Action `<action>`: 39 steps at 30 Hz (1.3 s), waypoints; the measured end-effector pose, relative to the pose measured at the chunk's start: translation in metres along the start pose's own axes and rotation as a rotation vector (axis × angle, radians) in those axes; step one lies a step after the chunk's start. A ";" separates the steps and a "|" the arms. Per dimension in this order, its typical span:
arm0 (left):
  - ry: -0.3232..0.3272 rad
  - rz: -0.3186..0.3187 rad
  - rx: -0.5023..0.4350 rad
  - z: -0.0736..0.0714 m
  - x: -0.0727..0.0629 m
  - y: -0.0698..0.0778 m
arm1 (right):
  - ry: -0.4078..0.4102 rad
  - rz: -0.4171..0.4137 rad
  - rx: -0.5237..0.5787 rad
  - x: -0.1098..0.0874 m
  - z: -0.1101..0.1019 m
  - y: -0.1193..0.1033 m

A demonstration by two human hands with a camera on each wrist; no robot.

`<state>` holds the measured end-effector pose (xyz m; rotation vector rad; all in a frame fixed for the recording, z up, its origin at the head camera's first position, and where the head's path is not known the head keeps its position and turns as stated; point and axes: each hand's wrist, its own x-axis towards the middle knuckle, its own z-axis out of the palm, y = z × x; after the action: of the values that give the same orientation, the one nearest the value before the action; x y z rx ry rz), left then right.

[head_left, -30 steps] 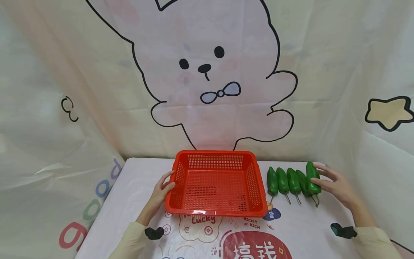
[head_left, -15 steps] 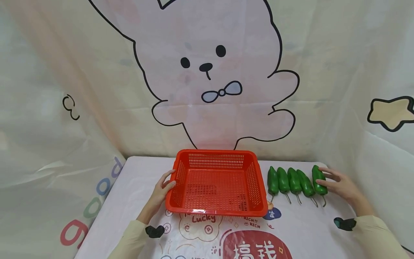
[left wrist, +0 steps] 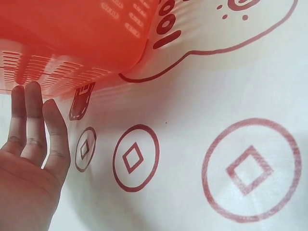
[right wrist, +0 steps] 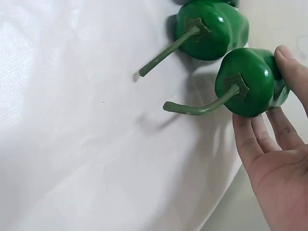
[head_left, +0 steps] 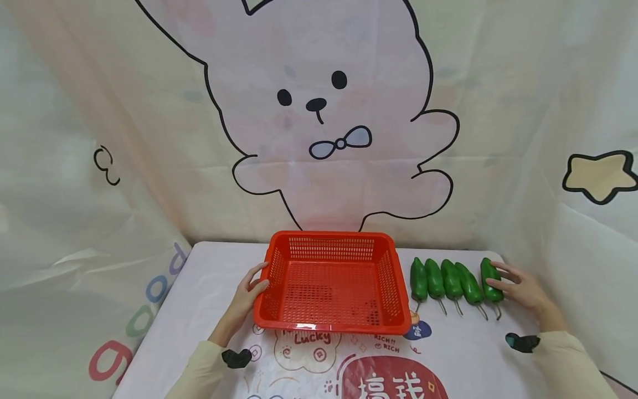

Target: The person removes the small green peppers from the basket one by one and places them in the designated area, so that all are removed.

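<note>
At the right of the table, my right hand (head_left: 523, 291) holds a green pepper (head_left: 487, 276) between thumb and fingers. The right wrist view shows its curved stem (right wrist: 197, 109) pointing away from the palm. Whether this pepper touches the table, I cannot tell. Just left of it, several more green peppers (head_left: 452, 280) lie in a row, stems toward me. My left hand (head_left: 241, 305) grips the left rim of a red plastic basket (head_left: 331, 327), which has nothing in it. In the left wrist view, several fingers (left wrist: 33, 115) meet its outer wall; the thumb is out of that view.
A white printed cloth (head_left: 478, 354) covers the table. Behind it rises a sheet with a cartoon animal (head_left: 319, 172), and more sheeting (head_left: 598, 249) closes in the right side. The basket stands near the back edge, beside the pepper row.
My right hand has moved the pepper from over the row's right end to the right and down, leaving a gap beside its neighbour. The left hand and the basket have stayed put.
</note>
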<state>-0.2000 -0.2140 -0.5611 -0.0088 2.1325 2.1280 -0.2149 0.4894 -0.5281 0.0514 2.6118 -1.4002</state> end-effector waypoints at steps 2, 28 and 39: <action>-0.008 -0.003 0.005 0.000 0.000 0.000 | -0.005 0.006 -0.003 0.001 0.001 0.001; -0.004 -0.014 -0.001 0.000 0.000 0.001 | 0.179 -0.052 -0.131 0.006 0.024 0.016; 0.005 -0.013 0.012 0.000 0.001 0.000 | 0.211 -0.095 -0.085 -0.004 0.021 0.016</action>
<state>-0.2013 -0.2139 -0.5610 -0.0275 2.1417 2.1105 -0.2058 0.4812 -0.5522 0.0684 2.8786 -1.3800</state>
